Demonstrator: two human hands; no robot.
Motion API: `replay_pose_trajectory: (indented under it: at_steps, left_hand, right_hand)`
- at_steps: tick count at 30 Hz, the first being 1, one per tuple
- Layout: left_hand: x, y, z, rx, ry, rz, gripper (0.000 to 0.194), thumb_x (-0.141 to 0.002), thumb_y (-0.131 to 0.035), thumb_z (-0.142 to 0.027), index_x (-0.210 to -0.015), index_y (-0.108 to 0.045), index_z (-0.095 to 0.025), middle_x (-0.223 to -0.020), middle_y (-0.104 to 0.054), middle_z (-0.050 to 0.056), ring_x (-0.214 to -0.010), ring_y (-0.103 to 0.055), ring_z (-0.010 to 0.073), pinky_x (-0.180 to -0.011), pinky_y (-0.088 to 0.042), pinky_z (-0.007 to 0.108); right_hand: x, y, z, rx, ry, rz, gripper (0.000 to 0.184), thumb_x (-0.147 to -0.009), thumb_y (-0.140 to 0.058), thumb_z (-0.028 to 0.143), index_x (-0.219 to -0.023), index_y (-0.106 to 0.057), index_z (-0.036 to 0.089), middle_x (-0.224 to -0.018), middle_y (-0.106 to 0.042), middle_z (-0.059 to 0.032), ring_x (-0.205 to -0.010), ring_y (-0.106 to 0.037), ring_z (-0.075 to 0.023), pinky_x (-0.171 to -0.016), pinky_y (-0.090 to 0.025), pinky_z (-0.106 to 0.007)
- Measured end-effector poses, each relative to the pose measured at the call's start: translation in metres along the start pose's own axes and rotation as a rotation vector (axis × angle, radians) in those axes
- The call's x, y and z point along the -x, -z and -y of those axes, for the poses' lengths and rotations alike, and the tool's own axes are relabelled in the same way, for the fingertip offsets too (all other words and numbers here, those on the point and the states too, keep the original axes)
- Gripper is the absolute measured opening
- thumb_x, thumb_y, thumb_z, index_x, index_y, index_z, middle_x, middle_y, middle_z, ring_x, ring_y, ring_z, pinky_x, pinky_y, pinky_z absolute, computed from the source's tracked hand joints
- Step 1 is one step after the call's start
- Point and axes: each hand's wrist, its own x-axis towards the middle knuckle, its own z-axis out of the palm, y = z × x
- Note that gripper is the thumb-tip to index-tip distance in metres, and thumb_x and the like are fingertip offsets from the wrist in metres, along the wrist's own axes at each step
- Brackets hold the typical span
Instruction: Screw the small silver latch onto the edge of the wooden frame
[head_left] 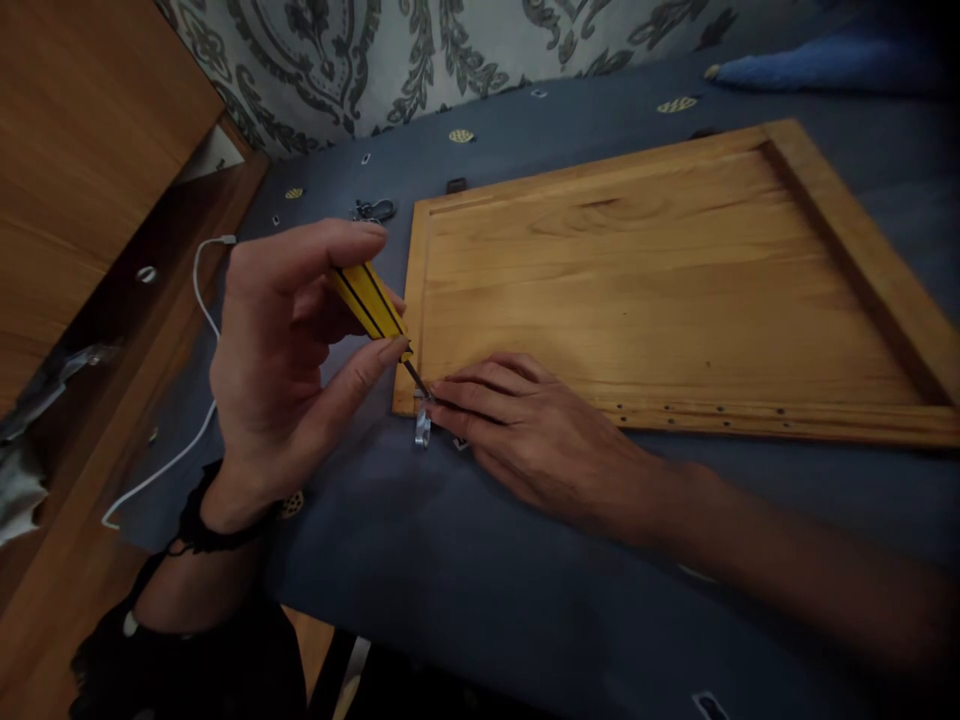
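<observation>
One big blue cloth [420, 570] reaches past my fingers [491, 400] toward me. A wooden board [637, 290] lies beyond, its near edge under my right hand [540, 430], fingers nearly straight; I can't tell if they pinch anything. My left hand [259, 340] grips a yellow screwdriver [373, 302], its tip right by a shiny metal piece [422, 428] near my right fingertips.
</observation>
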Motion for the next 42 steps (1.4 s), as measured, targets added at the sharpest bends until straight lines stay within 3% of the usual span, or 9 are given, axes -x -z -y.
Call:
replay_pose_trajectory:
  at_steps: [6, 13, 17, 22, 28, 35, 39, 42]
  left_hand:
    - [-0.003, 0.001, -0.005, 0.062, 0.044, 0.075, 0.052, -0.086, -0.075, -0.020, -0.132, -0.052, -0.032, -0.132, -0.050, -0.001, -0.098, -0.069, 0.0139, -0.089, -0.066, 0.031]
    - [-0.004, 0.007, -0.001, 0.006, -0.014, -0.025, 0.053, -0.087, -0.074, -0.015, -0.133, -0.053, -0.032, -0.131, -0.045, -0.002, -0.102, -0.065, 0.0135, -0.085, -0.066, 0.033]
    - [-0.003, 0.007, 0.001, 0.031, 0.025, -0.053, 0.055, -0.084, -0.078, -0.021, -0.132, -0.055, -0.033, -0.129, -0.045, 0.001, -0.098, -0.066, 0.0146, -0.081, -0.066, 0.034]
    - [0.000, 0.001, -0.004, 0.066, 0.044, -0.003, 0.056, -0.082, -0.078, -0.036, -0.132, -0.054, -0.033, -0.128, -0.047, 0.000, -0.097, -0.067, 0.0161, -0.089, -0.064, 0.040]
    - [0.000, 0.001, -0.004, 0.069, 0.067, 0.017, 0.054, -0.083, -0.077, -0.030, -0.131, -0.053, -0.033, -0.128, -0.047, 0.001, -0.098, -0.068, 0.0174, -0.089, -0.065, 0.042]
    - [-0.001, 0.000, -0.007, 0.076, 0.080, 0.051, 0.051, -0.087, -0.073, -0.021, -0.131, -0.054, -0.037, -0.129, -0.047, -0.001, -0.099, -0.067, 0.0150, -0.088, -0.066, 0.035]
    - [0.000, -0.001, -0.006, 0.072, 0.106, 0.066, 0.055, -0.083, -0.078, -0.030, -0.131, -0.053, -0.040, -0.128, -0.047, 0.001, -0.098, -0.065, 0.0164, -0.082, -0.066, 0.034]
    - [0.001, -0.002, -0.004, 0.017, 0.138, 0.011, 0.059, -0.079, -0.082, -0.030, -0.129, -0.053, -0.038, -0.126, -0.047, 0.002, -0.095, -0.064, 0.0169, -0.072, -0.065, 0.033]
  right_hand:
    - [-0.001, -0.001, -0.001, 0.001, 0.011, -0.020, 0.033, -0.099, -0.042, 0.012, -0.119, -0.069, 0.010, -0.117, -0.073, -0.0096, -0.108, -0.061, -0.0248, -0.092, -0.051, -0.043]
    - [0.000, -0.001, 0.000, -0.019, 0.010, -0.003, 0.032, -0.099, -0.044, 0.013, -0.120, -0.067, 0.008, -0.118, -0.072, -0.0106, -0.109, -0.061, -0.0259, -0.092, -0.051, -0.044]
    - [0.000, -0.001, -0.001, -0.018, 0.010, -0.011, 0.033, -0.099, -0.043, 0.012, -0.121, -0.067, 0.008, -0.119, -0.072, -0.0109, -0.109, -0.061, -0.0255, -0.092, -0.051, -0.044]
    - [0.001, -0.001, -0.002, -0.006, 0.007, -0.006, 0.034, -0.099, -0.042, 0.013, -0.122, -0.067, 0.010, -0.120, -0.072, -0.0106, -0.111, -0.060, -0.0248, -0.093, -0.051, -0.044]
    - [0.000, -0.001, -0.001, -0.005, 0.011, -0.020, 0.034, -0.099, -0.042, 0.012, -0.120, -0.068, 0.009, -0.117, -0.073, -0.0105, -0.108, -0.061, -0.0256, -0.091, -0.052, -0.045]
    - [0.000, -0.001, -0.001, 0.006, 0.017, -0.036, 0.033, -0.099, -0.042, 0.011, -0.119, -0.069, 0.009, -0.117, -0.073, -0.0104, -0.107, -0.062, -0.0251, -0.091, -0.051, -0.043]
    - [0.000, -0.001, 0.000, -0.004, 0.008, -0.016, 0.034, -0.100, -0.042, 0.012, -0.120, -0.068, 0.011, -0.119, -0.072, -0.0108, -0.109, -0.061, -0.0247, -0.092, -0.051, -0.044]
    - [-0.001, -0.001, -0.001, -0.008, 0.005, -0.007, 0.034, -0.100, -0.042, 0.012, -0.121, -0.067, 0.010, -0.120, -0.072, -0.0117, -0.110, -0.061, -0.0247, -0.093, -0.051, -0.044]
